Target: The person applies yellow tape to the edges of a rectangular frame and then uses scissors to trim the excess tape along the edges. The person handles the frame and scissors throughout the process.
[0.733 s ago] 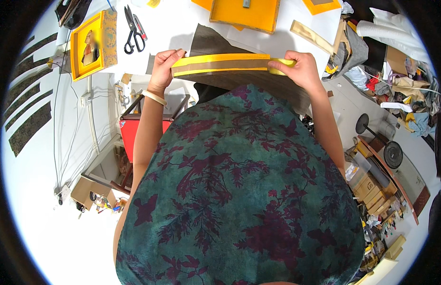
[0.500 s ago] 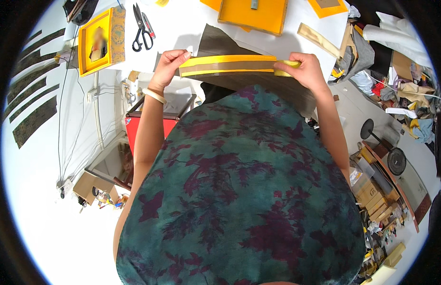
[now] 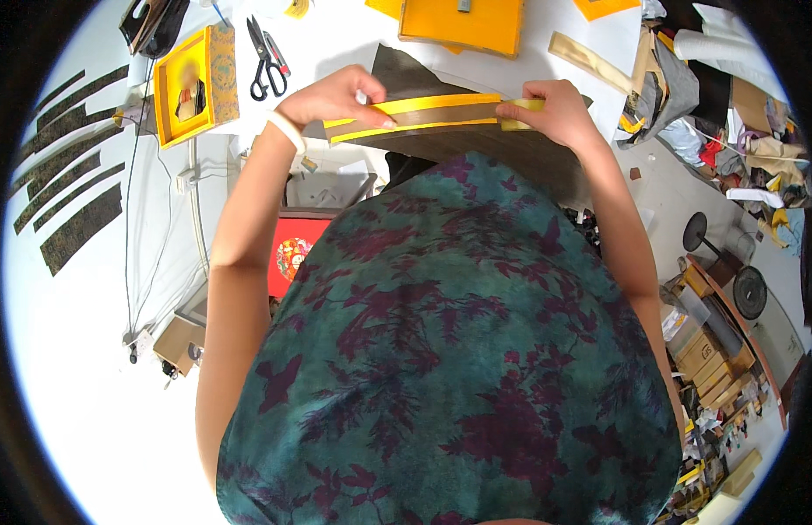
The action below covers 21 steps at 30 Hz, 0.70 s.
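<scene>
A long brown strip with bright yellow borders [image 3: 436,115] is stretched level between my two hands, above a dark brown sheet [image 3: 471,144]. My left hand [image 3: 331,99], with a pale bangle at its wrist, grips the strip left of its middle. Thumb and fingertips curl about it, and its left end sticks out below the palm. At the other end my right hand [image 3: 550,112] pinches the strip between thumb and curled fingers. There a paler yellow piece [image 3: 518,122] folds out by the thumb. The undersides of both grips are hidden.
On the white table lie black scissors [image 3: 266,66], a yellow framed box [image 3: 182,96], a yellow tray [image 3: 467,26] and a cream strip [image 3: 591,59]. A red box [image 3: 294,249] stands below the table edge. Cloth scraps [image 3: 730,131] are heaped at the right.
My left hand has slid right along the strip from its left end, which now sticks out behind it. My right hand stays at its end, shifted slightly left and up.
</scene>
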### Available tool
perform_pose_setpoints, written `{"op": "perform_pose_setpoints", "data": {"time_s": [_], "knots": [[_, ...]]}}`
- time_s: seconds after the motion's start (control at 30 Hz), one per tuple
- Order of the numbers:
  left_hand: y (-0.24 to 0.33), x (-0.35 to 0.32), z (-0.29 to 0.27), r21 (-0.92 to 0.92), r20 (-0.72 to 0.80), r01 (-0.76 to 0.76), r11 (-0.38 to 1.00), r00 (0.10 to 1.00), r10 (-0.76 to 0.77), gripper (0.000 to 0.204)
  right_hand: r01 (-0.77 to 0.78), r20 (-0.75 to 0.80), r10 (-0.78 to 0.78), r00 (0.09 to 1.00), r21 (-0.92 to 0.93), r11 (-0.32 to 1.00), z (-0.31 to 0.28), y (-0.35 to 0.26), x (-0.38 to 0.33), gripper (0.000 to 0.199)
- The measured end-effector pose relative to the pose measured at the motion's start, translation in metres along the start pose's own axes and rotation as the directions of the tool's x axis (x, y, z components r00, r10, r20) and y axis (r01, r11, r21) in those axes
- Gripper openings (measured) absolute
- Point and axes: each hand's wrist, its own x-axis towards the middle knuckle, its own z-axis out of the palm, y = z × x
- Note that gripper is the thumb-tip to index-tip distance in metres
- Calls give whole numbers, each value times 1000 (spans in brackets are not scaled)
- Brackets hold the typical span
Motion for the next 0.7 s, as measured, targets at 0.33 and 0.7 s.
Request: {"op": "perform_pose_setpoints", "data": {"time_s": [0.33, 0.7], "knots": [[60, 97, 15, 85, 172, -66, 994, 984, 51, 29, 31, -6, -30, 1000, 118, 993, 6, 14, -5, 64], [73, 101, 41, -23, 56, -128, 992, 990, 129, 15, 24, 36, -34, 999, 241, 970, 1, 4, -15, 54]]}}
